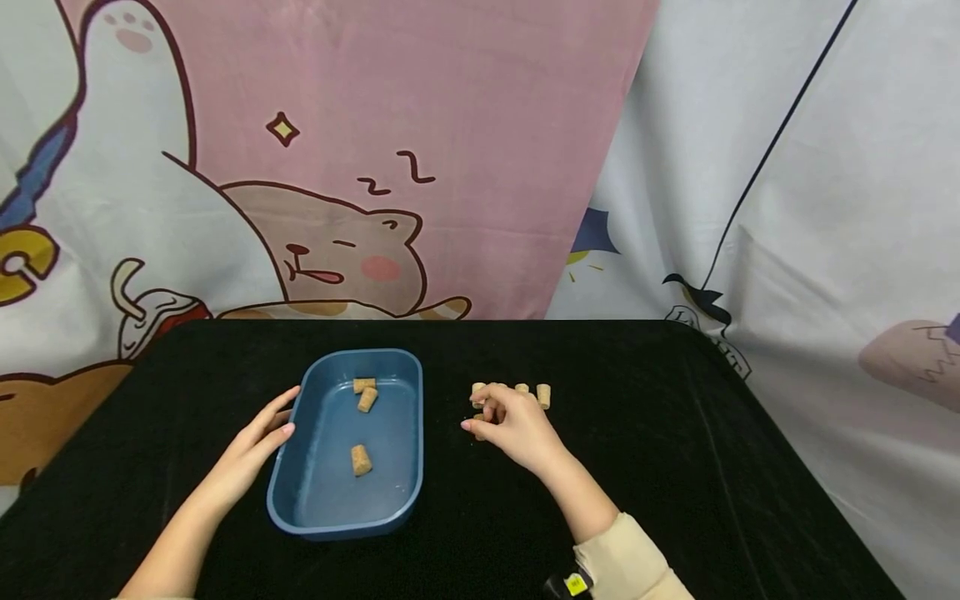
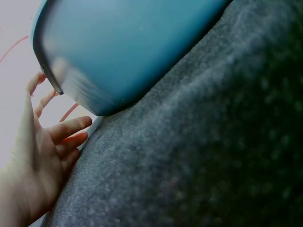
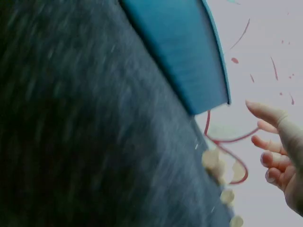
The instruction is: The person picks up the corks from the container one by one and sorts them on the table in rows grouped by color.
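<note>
A blue rectangular plastic tub [image 1: 347,500] sits on the black cloth, with three corks inside: one cork [image 1: 361,460] toward the near end, and another cork [image 1: 367,400] beside a third at the far end. My left hand [image 1: 243,458] rests its fingertips at the tub's left rim, fingers extended. To the right of the tub, my right hand [image 1: 521,427] hovers over a group of corks [image 1: 543,396], partly covering them. In the right wrist view its fingers are loosely bent with nothing between them, above the row of corks [image 3: 227,196].
The black cloth [image 1: 660,467] covers the table, its far edge lying close to a printed curtain [image 1: 510,167] with cartoon animals. White fabric [image 1: 787,208] hangs at the right. A dark wrist device [image 1: 567,585] shows by the right sleeve [image 1: 626,558].
</note>
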Demonstrator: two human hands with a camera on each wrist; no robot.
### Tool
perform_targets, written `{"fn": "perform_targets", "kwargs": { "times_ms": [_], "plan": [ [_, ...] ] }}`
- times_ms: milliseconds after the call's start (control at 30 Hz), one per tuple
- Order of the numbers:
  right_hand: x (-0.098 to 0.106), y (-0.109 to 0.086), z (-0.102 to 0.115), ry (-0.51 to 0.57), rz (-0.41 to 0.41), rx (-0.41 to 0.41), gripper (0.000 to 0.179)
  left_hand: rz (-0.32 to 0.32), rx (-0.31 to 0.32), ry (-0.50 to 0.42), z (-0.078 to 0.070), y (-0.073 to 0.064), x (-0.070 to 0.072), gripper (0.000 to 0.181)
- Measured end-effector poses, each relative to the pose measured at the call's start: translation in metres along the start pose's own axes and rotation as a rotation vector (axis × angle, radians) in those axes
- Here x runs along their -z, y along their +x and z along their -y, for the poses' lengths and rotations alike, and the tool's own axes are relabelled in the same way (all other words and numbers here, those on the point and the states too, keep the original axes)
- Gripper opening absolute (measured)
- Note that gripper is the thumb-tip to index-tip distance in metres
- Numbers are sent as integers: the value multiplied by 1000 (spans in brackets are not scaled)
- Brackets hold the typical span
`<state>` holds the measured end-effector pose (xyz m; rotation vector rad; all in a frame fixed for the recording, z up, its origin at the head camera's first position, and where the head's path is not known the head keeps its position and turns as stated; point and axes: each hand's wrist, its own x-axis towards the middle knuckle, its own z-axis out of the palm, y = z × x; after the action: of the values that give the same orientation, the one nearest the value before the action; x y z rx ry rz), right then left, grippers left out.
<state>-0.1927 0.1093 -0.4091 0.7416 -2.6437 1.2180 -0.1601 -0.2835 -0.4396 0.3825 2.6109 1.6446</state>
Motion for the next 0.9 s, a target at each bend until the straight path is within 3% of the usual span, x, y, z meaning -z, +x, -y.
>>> {"fn": "perform_targets", "kwargs": {
  "times_ms": [333, 567, 900],
  "plan": [
    [-1, 15, 46, 83, 46, 229, 21, 3, 5, -5, 0, 0, -1, 55],
    [-11, 33, 63, 120, 193, 329, 26, -5, -19, 8, 0, 1, 0, 53],
    [-28, 61, 72, 43, 456, 404, 31, -4, -19, 15, -1, 0, 0, 53]
  ]
}}
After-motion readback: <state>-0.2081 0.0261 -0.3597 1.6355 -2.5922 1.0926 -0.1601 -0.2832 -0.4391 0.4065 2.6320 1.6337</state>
